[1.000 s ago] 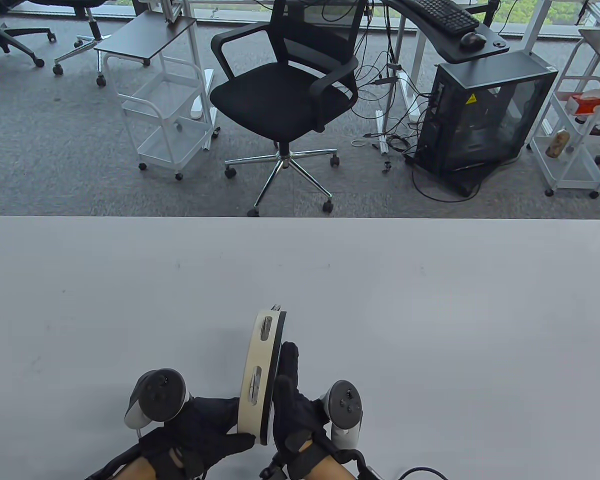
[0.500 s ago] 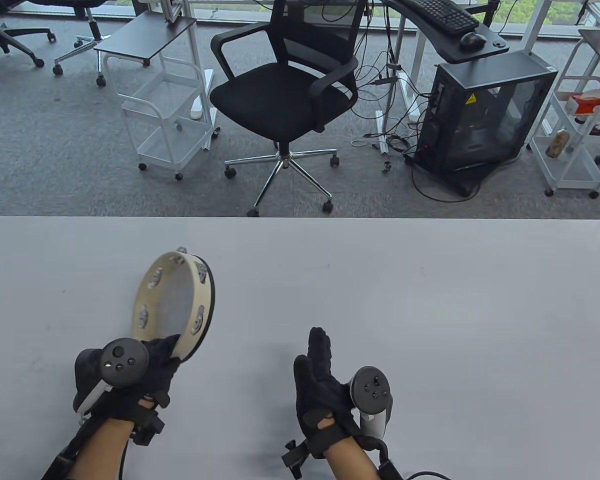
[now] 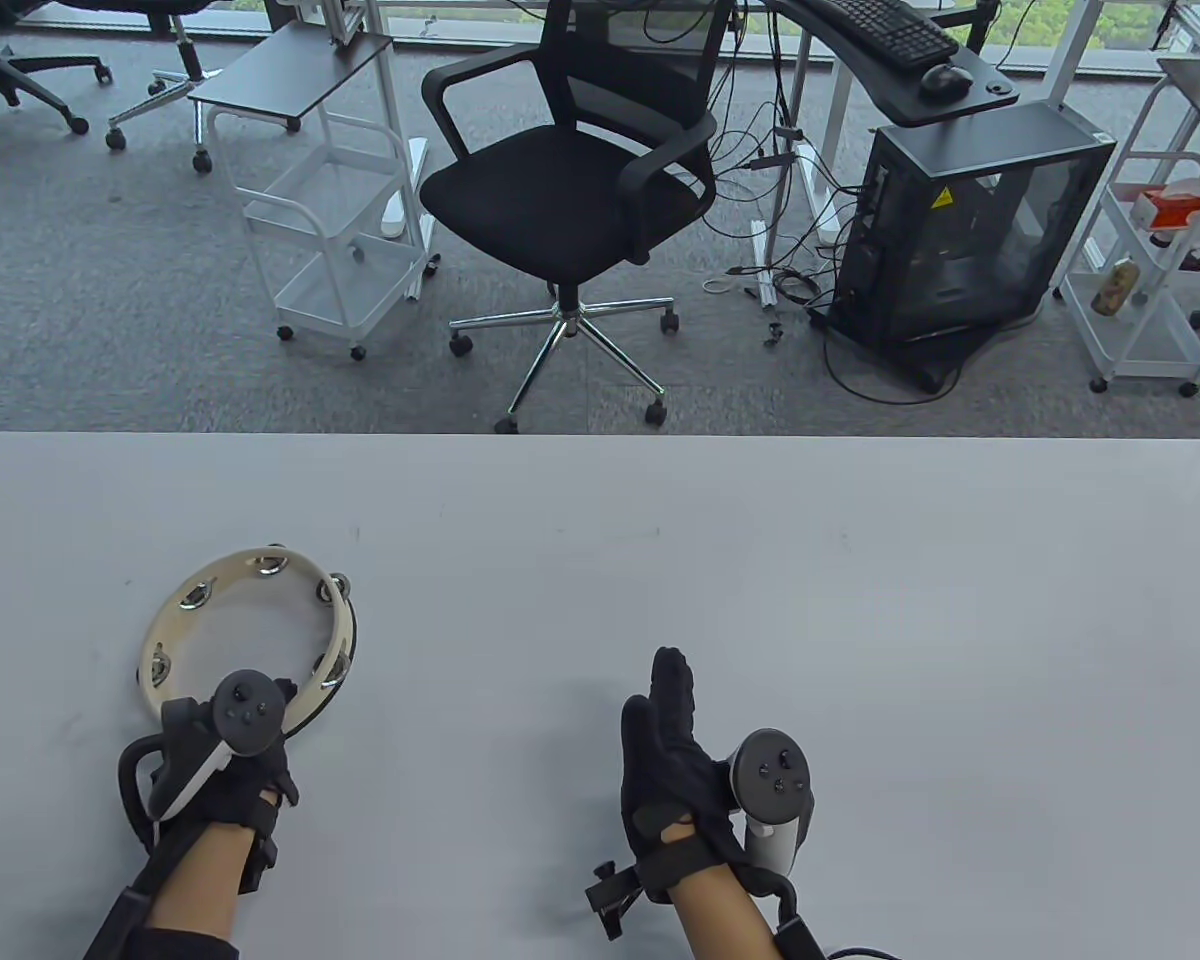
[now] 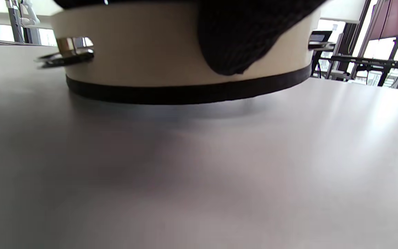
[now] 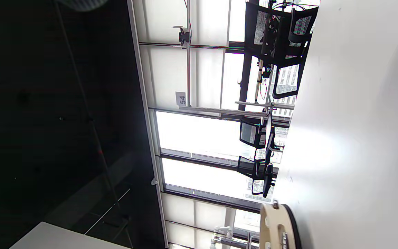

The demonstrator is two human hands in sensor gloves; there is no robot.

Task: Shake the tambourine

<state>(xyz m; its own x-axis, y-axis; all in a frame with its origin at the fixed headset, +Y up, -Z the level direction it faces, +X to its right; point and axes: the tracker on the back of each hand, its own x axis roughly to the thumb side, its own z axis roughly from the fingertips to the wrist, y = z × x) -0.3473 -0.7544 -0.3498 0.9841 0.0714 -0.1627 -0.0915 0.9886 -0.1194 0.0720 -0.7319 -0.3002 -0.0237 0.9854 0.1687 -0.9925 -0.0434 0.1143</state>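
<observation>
Table view shows my left hand (image 3: 222,770) gripping the round cream wooden tambourine (image 3: 250,640), apparently flat on the grey surface (image 3: 760,600); right hand (image 3: 675,760) released. Loose rim grip risks slipping.

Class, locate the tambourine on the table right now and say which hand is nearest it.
In the table view the tambourine lies flat on the table's left side, its near rim under the left hand; the right hand is well apart.
</observation>
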